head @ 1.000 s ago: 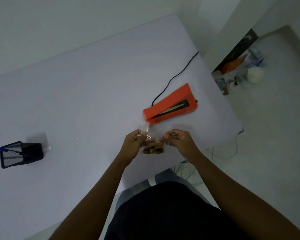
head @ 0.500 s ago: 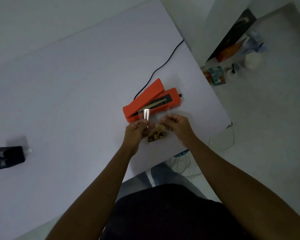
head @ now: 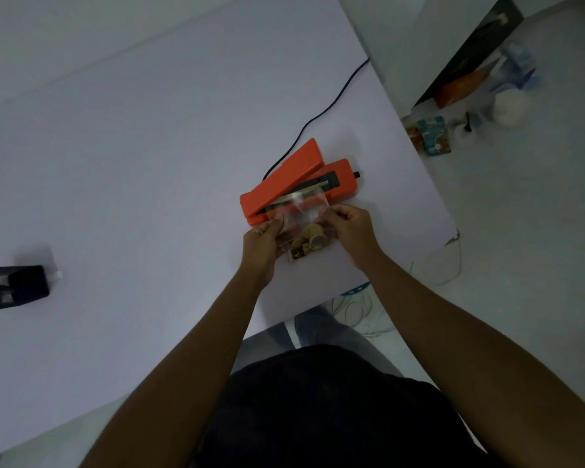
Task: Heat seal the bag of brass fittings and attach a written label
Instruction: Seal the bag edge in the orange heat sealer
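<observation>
A small clear plastic bag [head: 301, 214] with brass fittings [head: 309, 243] in its bottom is stretched flat between my hands. My left hand [head: 262, 241] pinches its left edge and my right hand [head: 350, 224] pinches its right edge. The bag's open top lies across the sealing strip of the orange heat sealer [head: 298, 182], whose lid is raised. The fittings end hangs toward me, just off the sealer's front edge. No label shows in this view.
The sealer's black cord [head: 331, 103] runs back off the white table [head: 132, 146]. A black mesh pen holder [head: 12, 287] stands at the far left. The table's right edge [head: 429, 184] is near the sealer, with cluttered floor beyond.
My hands moved the bag forward from in front of the sealer and spread it flat, so its top now rests on the sealing strip. The view shifted left and closer.
</observation>
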